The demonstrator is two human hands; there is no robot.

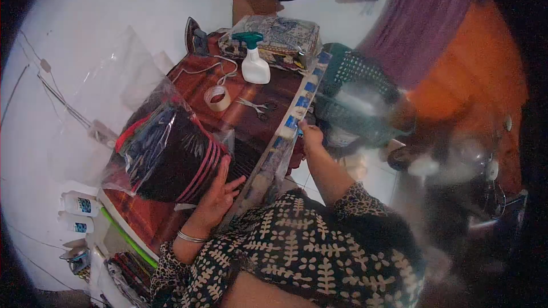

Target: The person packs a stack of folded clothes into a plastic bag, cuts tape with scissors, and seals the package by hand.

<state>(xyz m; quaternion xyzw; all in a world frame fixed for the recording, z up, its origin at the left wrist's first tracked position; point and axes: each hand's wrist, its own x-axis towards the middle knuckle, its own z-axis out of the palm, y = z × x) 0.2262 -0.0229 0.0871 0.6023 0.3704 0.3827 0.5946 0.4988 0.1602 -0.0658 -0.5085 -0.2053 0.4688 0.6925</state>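
A stack of folded dark cloth [165, 148] with pink stripes lies in a clear plastic bag [154, 157] on the table. My left hand [220, 197] rests against the near right side of this bundle, its fingers apart and nothing grasped. My right hand [310, 137] is at the table's patterned right edge [294, 117], fingers bent together with a bit of blue beside them. What it grips, if anything, is too small to make out. Scissors [257, 107] and a roll of tape [217, 98] lie beyond the bundle.
A spray bottle [255, 63] stands before a bagged patterned bundle [279, 37]. An iron [195, 37] stands at the table's far corner, a cord nearby. Right of the table is a green perforated basket [365, 71]. White jugs [80, 204] are at lower left.
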